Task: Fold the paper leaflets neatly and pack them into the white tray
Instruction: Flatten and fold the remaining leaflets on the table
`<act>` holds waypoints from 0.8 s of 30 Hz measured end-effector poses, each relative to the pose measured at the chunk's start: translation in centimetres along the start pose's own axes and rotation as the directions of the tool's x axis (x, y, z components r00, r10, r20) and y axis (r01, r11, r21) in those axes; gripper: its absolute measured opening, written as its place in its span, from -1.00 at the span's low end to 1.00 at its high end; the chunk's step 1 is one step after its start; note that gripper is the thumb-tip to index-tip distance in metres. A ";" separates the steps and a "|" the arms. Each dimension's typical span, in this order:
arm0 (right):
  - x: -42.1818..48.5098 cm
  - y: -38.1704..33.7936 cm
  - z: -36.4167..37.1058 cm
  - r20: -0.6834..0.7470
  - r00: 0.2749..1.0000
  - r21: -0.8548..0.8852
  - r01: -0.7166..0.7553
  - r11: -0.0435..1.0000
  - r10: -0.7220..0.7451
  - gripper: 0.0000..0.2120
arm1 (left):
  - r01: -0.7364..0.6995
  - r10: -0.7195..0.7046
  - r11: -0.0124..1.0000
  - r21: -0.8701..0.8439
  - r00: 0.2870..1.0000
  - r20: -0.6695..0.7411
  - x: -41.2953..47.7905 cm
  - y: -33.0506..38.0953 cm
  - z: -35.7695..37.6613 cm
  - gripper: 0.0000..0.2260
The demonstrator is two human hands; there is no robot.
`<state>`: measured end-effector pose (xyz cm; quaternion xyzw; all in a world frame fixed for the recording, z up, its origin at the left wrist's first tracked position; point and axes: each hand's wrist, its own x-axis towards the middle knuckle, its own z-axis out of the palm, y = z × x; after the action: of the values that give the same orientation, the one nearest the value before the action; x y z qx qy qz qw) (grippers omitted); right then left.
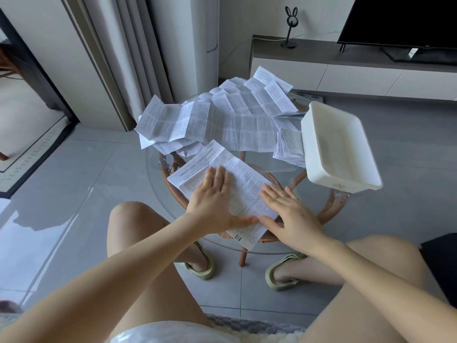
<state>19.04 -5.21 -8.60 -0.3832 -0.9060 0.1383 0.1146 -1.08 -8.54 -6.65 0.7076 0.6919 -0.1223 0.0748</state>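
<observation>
While both hands are flattening: left hand (212,196) and right hand (289,214), fingers straight, are pressing leaflet (247,191) on glass table (272,167).
White tray (319,134): waiting at right.
Risk: paper may be slipping on glass, skewing fold.

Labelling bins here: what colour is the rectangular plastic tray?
The rectangular plastic tray is plain white; the head view shows it.
</observation>
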 end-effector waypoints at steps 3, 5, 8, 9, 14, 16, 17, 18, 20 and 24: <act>-0.6 -0.6 -0.4 0.055 0.997 -0.112 -0.039 0.993 0.045 -0.04 | -0.006 0.006 0.999 -0.035 1.000 -0.001 -0.2 -0.2 -0.1 0.08; -1.2 -1.6 -0.7 0.072 0.991 -0.168 -0.100 0.981 0.113 0.11 | -0.004 0.003 0.999 -0.051 0.999 -0.036 -0.4 0.0 0.1 -0.20; -1.9 -3.5 -1.3 0.140 0.962 -0.235 -0.199 0.951 0.235 0.25 | 0.019 -0.024 0.998 -0.053 0.997 -0.078 -0.5 0.4 0.5 -0.40; -2.0 -4.1 -1.5 0.159 0.952 -0.248 -0.216 0.944 0.260 0.26 | 0.023 -0.026 0.999 -0.043 0.997 -0.076 -0.5 0.4 0.5 -0.40; -1.9 -4.8 -2.1 0.226 0.918 -0.322 -0.245 0.915 0.325 0.23 | 0.023 -0.026 0.999 -0.029 0.995 -0.095 0.0 0.2 0.3 -0.35; -2.5 -4.8 -1.0 0.237 0.932 -0.453 -0.144 0.880 0.275 0.32 | 0.024 -0.030 0.998 -0.053 0.993 -0.118 0.1 0.2 0.1 -0.34; -2.9 -4.8 -0.5 0.242 0.934 -0.489 -0.117 0.865 0.263 0.34 | 0.024 -0.030 0.998 -0.050 0.991 -0.130 0.0 0.2 0.0 -0.34; -3.2 -4.7 -0.5 0.228 0.945 -0.473 -0.104 0.875 0.236 0.33 | 0.017 -0.026 0.998 -0.057 0.987 -0.157 0.1 0.2 -0.1 -0.34; -3.1 -4.5 -1.3 0.264 0.941 -0.405 -0.092 0.910 0.213 0.30 | 0.012 -0.030 0.996 -0.086 0.978 -0.205 0.0 0.2 -0.1 -0.35; -1.7 -3.8 -3.4 0.243 0.954 -0.252 -0.112 0.961 0.175 0.23 | 0.010 -0.035 0.995 -0.102 0.970 -0.242 -0.3 0.4 0.4 -0.39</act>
<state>18.72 -8.46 -4.32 -0.4373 -0.8928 0.0877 -0.0633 -0.68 -8.92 -6.97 0.7048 0.7090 -0.0007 0.0235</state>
